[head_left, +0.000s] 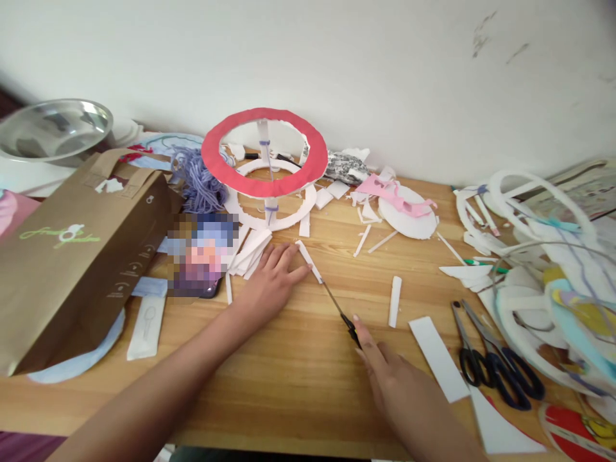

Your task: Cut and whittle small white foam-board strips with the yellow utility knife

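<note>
The left hand (272,279) lies flat on the wooden surface (289,378), fingers spread and gripping nothing, its fingertips pressing against the near end of a narrow white foam strip (308,260). The right hand (399,388) is closed around the handle of a thin craft knife (339,311), whose blade runs up to the lower end of that strip and touches it. Behind the strip stands a red ring (264,153) raised on a white post above a white ring base. To the left of the strip a brown paper bag (72,256) lies on its side, with purple yarn (199,183) beyond it. To the right of the strip lie a short white piece (395,300), a wider white card (437,356) and dark-handled scissors (495,362).
</note>
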Action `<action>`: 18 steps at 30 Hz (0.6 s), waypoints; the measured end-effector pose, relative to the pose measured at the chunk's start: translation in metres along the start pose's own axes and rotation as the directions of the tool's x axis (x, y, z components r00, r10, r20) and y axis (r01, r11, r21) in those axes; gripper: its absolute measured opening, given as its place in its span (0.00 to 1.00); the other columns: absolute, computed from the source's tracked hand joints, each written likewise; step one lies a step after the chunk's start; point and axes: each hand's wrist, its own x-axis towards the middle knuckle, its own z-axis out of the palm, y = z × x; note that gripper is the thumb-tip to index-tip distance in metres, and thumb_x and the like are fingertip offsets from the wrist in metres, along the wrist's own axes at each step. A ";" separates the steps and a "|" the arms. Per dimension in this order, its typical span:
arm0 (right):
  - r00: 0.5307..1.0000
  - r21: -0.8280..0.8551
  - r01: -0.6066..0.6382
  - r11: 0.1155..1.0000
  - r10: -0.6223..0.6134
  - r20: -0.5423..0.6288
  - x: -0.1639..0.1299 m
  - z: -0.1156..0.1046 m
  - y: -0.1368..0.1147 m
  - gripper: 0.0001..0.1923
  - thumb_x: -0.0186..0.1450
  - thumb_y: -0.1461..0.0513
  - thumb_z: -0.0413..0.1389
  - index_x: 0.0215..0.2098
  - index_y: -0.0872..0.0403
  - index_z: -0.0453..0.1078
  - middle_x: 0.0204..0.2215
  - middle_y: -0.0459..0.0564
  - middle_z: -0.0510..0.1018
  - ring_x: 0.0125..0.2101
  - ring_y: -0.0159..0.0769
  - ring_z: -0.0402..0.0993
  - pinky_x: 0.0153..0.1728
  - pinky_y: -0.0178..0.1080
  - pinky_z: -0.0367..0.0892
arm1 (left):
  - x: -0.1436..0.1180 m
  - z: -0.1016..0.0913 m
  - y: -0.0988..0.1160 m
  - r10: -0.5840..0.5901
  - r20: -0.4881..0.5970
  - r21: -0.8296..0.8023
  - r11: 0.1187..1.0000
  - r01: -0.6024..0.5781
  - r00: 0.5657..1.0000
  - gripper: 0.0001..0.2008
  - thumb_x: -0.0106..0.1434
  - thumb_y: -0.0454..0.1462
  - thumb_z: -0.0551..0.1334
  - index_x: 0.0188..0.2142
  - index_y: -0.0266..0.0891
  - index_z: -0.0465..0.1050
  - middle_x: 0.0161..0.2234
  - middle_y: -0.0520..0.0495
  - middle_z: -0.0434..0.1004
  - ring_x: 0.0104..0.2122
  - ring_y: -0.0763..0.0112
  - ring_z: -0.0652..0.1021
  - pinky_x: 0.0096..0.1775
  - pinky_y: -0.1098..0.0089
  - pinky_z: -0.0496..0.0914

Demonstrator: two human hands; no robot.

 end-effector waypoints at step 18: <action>0.853 -0.087 -0.067 0.994 0.103 0.512 0.050 -0.089 -0.006 0.44 0.56 0.78 0.49 0.69 0.51 0.53 0.27 0.51 0.82 0.23 0.40 0.80 0.16 0.36 0.47 | -0.001 -0.004 -0.002 0.109 0.083 -0.017 0.994 -0.108 0.991 0.28 0.66 0.28 0.53 0.61 0.57 0.64 0.66 0.47 0.57 0.67 0.43 0.52 0.61 0.36 0.51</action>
